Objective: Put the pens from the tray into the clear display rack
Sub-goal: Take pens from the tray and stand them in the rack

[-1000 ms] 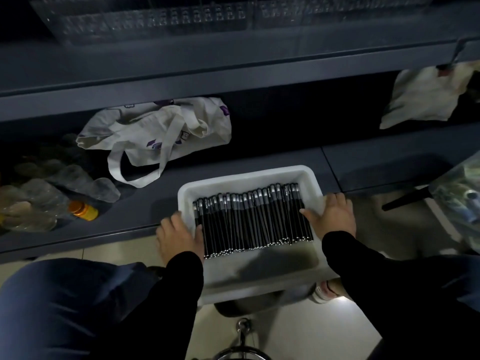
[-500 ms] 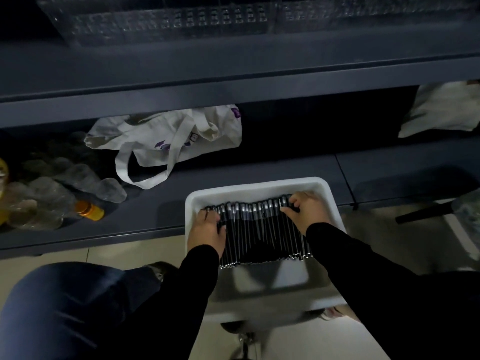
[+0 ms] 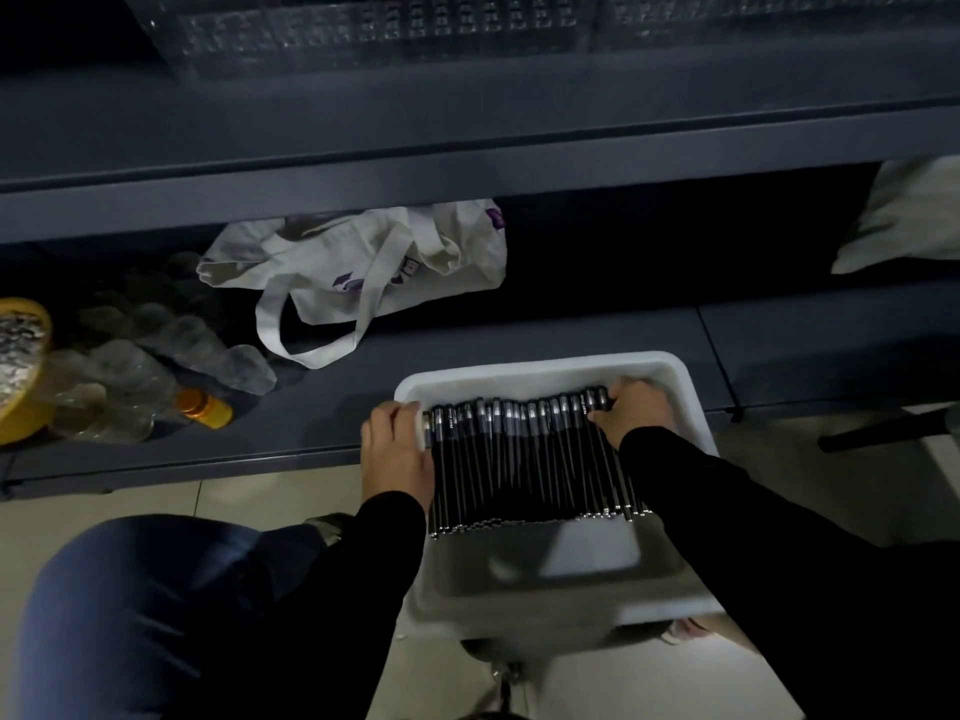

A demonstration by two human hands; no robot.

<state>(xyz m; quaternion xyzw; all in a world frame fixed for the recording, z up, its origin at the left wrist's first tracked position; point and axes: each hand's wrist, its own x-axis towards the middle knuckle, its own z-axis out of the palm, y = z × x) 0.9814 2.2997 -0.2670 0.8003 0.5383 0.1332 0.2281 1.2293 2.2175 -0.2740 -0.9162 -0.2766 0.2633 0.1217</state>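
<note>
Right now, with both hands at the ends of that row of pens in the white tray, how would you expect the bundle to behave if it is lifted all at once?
The pens look slim, round and smooth, so loose ones would probably roll or slip out. Only the left hand and right hand press the row's sides, so its middle may sag or spill. Each seems stiff and light; the white tray should catch strays.

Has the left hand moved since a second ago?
Yes. The left hand went from gripping the white plastic tray's left rim to reaching inside, against the row of black pens.
</note>
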